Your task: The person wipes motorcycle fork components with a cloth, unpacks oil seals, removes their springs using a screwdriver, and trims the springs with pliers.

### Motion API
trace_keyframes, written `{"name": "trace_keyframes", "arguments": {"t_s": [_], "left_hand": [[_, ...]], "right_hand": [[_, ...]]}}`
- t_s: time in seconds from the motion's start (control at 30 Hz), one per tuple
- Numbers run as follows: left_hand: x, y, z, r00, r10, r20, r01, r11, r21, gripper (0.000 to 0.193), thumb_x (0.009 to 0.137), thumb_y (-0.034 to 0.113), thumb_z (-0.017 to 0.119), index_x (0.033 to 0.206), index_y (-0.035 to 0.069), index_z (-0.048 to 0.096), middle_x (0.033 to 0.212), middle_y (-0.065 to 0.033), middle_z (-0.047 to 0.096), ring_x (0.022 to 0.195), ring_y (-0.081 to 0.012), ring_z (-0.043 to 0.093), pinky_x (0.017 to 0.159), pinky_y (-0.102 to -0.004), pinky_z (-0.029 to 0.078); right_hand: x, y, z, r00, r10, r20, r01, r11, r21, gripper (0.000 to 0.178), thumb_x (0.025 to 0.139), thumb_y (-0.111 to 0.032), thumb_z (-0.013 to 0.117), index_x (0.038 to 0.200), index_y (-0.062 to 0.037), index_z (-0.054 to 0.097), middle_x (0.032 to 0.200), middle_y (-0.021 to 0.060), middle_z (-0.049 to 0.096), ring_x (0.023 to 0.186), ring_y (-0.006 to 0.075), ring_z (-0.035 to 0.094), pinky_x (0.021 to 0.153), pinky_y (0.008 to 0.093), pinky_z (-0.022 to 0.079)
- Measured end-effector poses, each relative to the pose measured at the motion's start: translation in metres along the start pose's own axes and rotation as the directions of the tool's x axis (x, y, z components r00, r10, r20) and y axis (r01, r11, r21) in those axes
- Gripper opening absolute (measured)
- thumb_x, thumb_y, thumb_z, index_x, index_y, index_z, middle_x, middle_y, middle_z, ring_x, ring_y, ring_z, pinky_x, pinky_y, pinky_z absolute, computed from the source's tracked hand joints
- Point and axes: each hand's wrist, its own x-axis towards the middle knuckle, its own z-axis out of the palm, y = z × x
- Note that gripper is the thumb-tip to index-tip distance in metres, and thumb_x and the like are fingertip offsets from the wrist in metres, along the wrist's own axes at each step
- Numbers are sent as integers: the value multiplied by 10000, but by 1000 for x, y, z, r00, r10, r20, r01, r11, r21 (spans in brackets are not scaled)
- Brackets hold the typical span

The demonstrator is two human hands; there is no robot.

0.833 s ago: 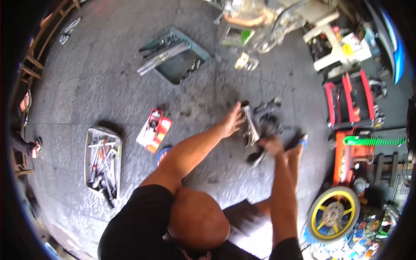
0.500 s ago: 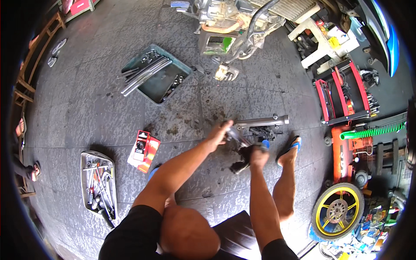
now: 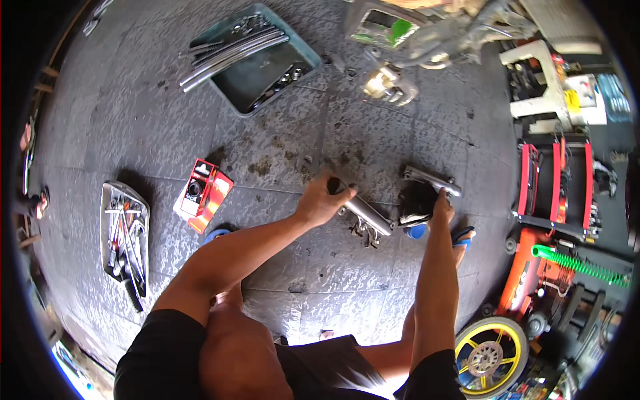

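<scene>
My left hand (image 3: 321, 203) is wrapped round the upper end of a silver fork tube (image 3: 368, 215), tilted down to the right, with bracket lugs along its lower side. My right hand (image 3: 441, 208) is to the right, its fingers closed at the edge of a bunched black rag (image 3: 416, 201); the fingertips are partly hidden. Just behind the rag, a second silver fork tube (image 3: 435, 180) lies on the floor. A round blue thing (image 3: 416, 231) shows below the rag, close to my right hand.
A tray (image 3: 233, 100) with metal rods and small parts lies ahead. At left are red packages (image 3: 212, 198) and a tool tray (image 3: 105, 233). A red tool rack (image 3: 557, 180), an orange machine (image 3: 523, 273) and a yellow wheel (image 3: 490, 360) stand at right; engine parts (image 3: 393, 87) are ahead.
My hands have moved apart: the left keeps the fork tube, while the right has left it and moved right, to the rag beside the other tube. The whole view has shifted.
</scene>
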Motion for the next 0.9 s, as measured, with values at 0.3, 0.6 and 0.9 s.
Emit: {"name": "trace_keyframes", "arguments": {"t_s": [0.3,0.6,0.9], "left_hand": [[0,116,-32,863,505,-12,-434,754,493,515,739,435,843,974,41,608,743,-133,699,670,-287,727,597,-392,594],[56,128,-15,719,680,144,-617,528,583,577,700,464,856,982,13,634,769,-142,704,636,-274,709,566,-381,589],[75,157,40,761,557,332,-636,541,550,529,743,421,818,943,-25,617,682,-169,685,610,-310,710,562,-423,590]], "right_hand": [[42,-29,51,991,102,83,-91,987,-130,960,742,-686,716,1397,-11,524,1366,135,564,1170,292,599,994,501,457],[-44,-13,19,850,-194,490,-247,675,695,439,869,-305,702,1168,-15,560,1099,120,627,997,270,619,919,431,499],[-174,-5,27,650,-756,82,563,552,615,432,885,-144,752,1237,39,583,1175,110,641,1054,186,591,968,340,445]]}}
